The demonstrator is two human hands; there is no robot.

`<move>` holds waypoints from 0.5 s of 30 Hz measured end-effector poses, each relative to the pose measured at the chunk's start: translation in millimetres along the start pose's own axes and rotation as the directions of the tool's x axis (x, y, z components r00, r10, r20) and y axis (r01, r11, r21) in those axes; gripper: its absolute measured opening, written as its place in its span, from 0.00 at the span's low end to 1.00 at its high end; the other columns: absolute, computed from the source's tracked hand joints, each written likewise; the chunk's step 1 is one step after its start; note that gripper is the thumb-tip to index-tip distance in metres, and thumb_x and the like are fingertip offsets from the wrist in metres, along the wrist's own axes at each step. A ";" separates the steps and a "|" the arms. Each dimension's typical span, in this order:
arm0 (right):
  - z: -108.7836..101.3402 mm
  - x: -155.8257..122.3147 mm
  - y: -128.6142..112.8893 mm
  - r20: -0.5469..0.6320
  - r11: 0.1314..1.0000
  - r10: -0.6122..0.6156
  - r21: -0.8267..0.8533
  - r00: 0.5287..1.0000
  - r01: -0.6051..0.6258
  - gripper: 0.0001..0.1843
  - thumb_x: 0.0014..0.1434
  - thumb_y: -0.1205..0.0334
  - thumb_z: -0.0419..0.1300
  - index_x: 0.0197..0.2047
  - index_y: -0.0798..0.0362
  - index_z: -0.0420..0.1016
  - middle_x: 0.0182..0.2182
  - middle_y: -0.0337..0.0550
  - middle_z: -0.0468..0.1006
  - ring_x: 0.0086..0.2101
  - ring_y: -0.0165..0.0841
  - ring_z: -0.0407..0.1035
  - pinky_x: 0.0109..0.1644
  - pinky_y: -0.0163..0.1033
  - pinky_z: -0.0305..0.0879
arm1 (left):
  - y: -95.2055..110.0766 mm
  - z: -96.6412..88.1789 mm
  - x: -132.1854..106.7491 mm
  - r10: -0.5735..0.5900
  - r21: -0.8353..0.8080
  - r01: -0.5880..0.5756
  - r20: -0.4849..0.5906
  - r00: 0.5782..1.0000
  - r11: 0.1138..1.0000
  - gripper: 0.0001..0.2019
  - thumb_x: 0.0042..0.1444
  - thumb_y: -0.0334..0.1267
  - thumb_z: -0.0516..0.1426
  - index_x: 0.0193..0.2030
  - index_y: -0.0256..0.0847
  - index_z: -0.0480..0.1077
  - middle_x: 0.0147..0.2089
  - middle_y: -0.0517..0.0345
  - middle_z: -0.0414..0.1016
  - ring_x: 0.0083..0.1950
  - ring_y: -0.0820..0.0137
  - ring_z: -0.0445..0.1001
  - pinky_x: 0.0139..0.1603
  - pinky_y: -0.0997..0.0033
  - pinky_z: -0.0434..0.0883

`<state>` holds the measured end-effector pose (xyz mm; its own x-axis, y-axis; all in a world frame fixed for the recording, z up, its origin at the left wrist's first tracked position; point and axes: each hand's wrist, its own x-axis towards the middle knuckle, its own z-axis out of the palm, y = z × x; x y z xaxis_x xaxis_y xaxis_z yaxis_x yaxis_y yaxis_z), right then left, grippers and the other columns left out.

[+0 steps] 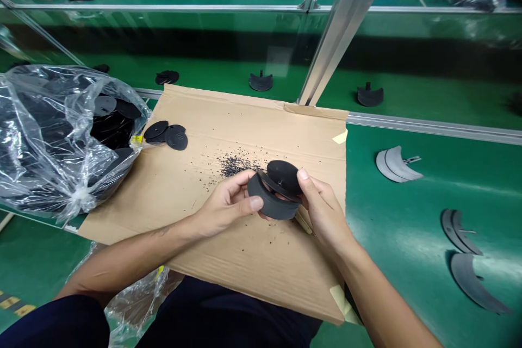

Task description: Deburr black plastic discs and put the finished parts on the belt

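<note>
Over the cardboard sheet [171,196], my left hand [228,204] grips a curved black plastic piece [275,205], thumb on its outer face. My right hand [324,209] pinches the edge of a round black disc [282,175] between thumb and fingers. The disc sits tilted against the upper edge of the curved piece; whether they are joined I cannot tell. Below the right hand, a brass-coloured thin tool [304,224] partly shows, mostly hidden. Small black shavings [236,166] lie scattered just behind the hands. Several loose black discs [176,137] rest at the sheet's left.
A clear plastic bag [77,136] full of black discs bulges at left. Grey curved parts [397,164] lie on the green bench [391,228] at right. Beyond the sheet, a metal upright [340,27] rises, and black curved parts [261,81] lie on the green surface behind.
</note>
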<state>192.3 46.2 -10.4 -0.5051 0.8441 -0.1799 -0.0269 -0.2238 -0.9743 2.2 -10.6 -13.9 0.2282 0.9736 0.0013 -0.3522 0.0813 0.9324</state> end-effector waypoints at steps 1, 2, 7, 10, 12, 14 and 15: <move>-0.6 -0.8 -2.1 0.023 1.000 -0.013 -0.026 1.000 0.013 0.31 0.64 0.31 0.56 0.44 0.52 0.81 0.35 0.48 0.81 0.40 0.44 0.76 0.44 0.45 0.75 | 0.9 -0.5 0.0 -0.021 -0.018 0.021 0.010 1.000 1.000 0.13 0.60 0.44 0.63 0.42 0.37 0.69 0.34 0.56 0.74 0.32 0.73 0.74 0.38 0.73 0.76; -1.1 -1.5 -4.3 0.051 0.998 -0.029 -0.047 0.998 0.032 0.33 0.62 0.30 0.57 0.47 0.52 0.80 0.38 0.48 0.81 0.42 0.44 0.76 0.44 0.45 0.75 | 1.6 -0.9 0.0 -0.038 -0.030 0.038 0.013 0.999 0.999 0.12 0.61 0.44 0.62 0.42 0.37 0.69 0.34 0.56 0.75 0.31 0.73 0.75 0.39 0.71 0.77; -0.6 -3.9 -9.3 0.089 0.977 -0.134 -0.153 0.987 0.146 0.38 0.54 0.39 0.71 0.62 0.49 0.71 0.51 0.48 0.78 0.49 0.43 0.74 0.48 0.42 0.73 | 0.0 -2.1 -1.6 -0.037 -0.025 0.035 -0.062 0.997 0.999 0.12 0.58 0.39 0.65 0.45 0.38 0.72 0.39 0.55 0.76 0.39 0.73 0.76 0.44 0.75 0.74; 0.6 -4.3 -6.3 0.061 0.962 -0.177 -0.201 0.982 0.186 0.24 0.62 0.44 0.66 0.54 0.51 0.76 0.44 0.45 0.80 0.44 0.39 0.75 0.47 0.41 0.72 | -1.8 -2.9 -2.6 -0.047 -0.015 0.046 -0.078 0.996 0.999 0.12 0.57 0.38 0.65 0.46 0.38 0.73 0.41 0.55 0.77 0.41 0.73 0.75 0.45 0.77 0.73; 0.2 -4.3 -4.1 0.032 0.957 -0.193 -0.215 0.981 0.196 0.20 0.67 0.43 0.60 0.45 0.53 0.79 0.35 0.43 0.79 0.37 0.37 0.74 0.41 0.39 0.71 | -1.6 -2.9 -2.9 -0.065 -0.021 0.064 -0.059 0.996 0.998 0.11 0.57 0.38 0.65 0.45 0.38 0.72 0.40 0.55 0.78 0.40 0.72 0.76 0.45 0.75 0.73; -0.7 -4.4 -3.0 -0.017 0.951 -0.208 -0.236 0.978 0.198 0.22 0.69 0.43 0.57 0.37 0.53 0.78 0.29 0.42 0.77 0.32 0.35 0.73 0.37 0.38 0.69 | -0.2 -2.0 -2.7 -0.086 -0.035 0.085 -0.037 0.996 0.996 0.11 0.57 0.38 0.65 0.44 0.39 0.72 0.39 0.55 0.79 0.40 0.71 0.77 0.45 0.73 0.74; -1.1 -4.6 -3.0 -0.039 0.949 -0.212 -0.245 0.976 0.197 0.23 0.69 0.42 0.57 0.34 0.53 0.77 0.28 0.41 0.77 0.31 0.35 0.72 0.36 0.38 0.69 | 0.7 -1.3 -2.5 -0.095 -0.045 0.094 -0.025 0.995 0.995 0.11 0.58 0.38 0.65 0.44 0.39 0.72 0.39 0.55 0.80 0.39 0.71 0.78 0.45 0.72 0.74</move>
<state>195.7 43.6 -6.8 -0.4535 0.8909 0.0258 0.0865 0.0728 -0.9936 0.2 -12.7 -13.8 0.2378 0.9665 -0.0963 -0.3698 0.1817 0.9112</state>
